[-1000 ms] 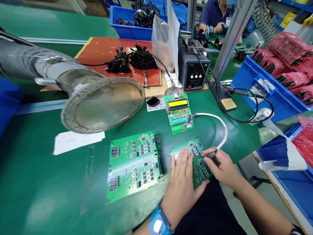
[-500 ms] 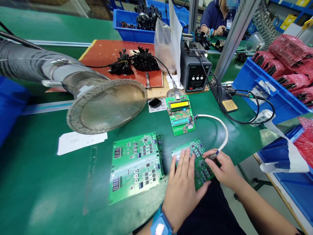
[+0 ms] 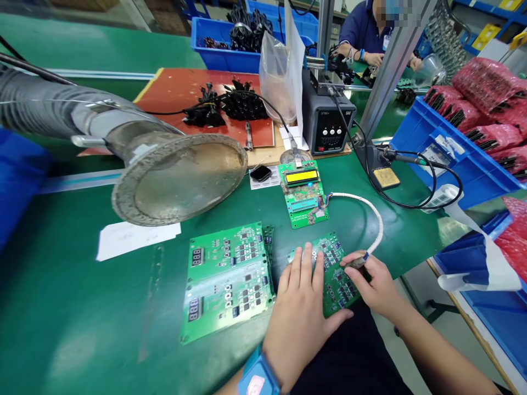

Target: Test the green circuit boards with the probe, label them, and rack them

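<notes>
My left hand (image 3: 300, 307) lies flat, fingers stretched out, over the left part of a green circuit board (image 3: 334, 255) at the table's near edge. In my right hand (image 3: 376, 285) is a probe connector (image 3: 357, 263), pinched between thumb and fingers, with its tip at the board's middle. A white sleeved cable (image 3: 376, 211) runs from it to a green programmer board (image 3: 304, 206) with a lit yellow display. Left of my left hand rests a stack of circuit boards (image 3: 226, 280), each with two digit displays. My left hand hides part of the board beneath it.
A wide fume extraction hood (image 3: 181, 178) hangs over the table's left side. Behind the programmer stands a soldering station (image 3: 329, 129), its iron in a stand (image 3: 376, 164) to the right. A blue bin (image 3: 448, 148) holds pink-wrapped packs. A co-worker (image 3: 362, 33) sits across.
My left hand has shifted slightly left and up across the board. The right hand keeps the probe connector in nearly the same place. Across the table, the co-worker's hands have moved.
</notes>
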The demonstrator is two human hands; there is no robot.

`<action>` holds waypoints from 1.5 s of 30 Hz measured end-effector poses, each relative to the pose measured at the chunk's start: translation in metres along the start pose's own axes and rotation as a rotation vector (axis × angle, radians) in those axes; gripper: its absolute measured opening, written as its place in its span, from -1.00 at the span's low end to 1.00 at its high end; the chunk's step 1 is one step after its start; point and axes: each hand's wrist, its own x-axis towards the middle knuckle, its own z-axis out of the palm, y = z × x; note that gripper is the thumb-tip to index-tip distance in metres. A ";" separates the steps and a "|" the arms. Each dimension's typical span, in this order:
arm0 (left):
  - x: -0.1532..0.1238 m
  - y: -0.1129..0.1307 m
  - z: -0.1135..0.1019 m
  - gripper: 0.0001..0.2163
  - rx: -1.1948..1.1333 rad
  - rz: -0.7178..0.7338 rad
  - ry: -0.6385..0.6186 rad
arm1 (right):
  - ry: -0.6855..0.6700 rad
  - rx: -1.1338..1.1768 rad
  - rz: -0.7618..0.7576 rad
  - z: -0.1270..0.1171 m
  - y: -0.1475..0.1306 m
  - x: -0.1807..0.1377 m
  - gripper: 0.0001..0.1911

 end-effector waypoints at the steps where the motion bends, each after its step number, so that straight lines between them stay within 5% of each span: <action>1: 0.001 -0.001 -0.001 -0.02 0.005 -0.013 -0.016 | 0.000 -0.001 0.002 0.000 0.000 0.000 -0.85; 16: 0.011 0.003 -0.009 0.15 0.018 -0.051 -0.200 | 0.007 -0.002 0.033 0.001 0.002 0.000 -0.87; 45: 0.015 0.003 -0.013 0.08 -0.010 -0.060 -0.208 | 0.021 0.006 0.063 0.002 -0.001 0.002 -0.88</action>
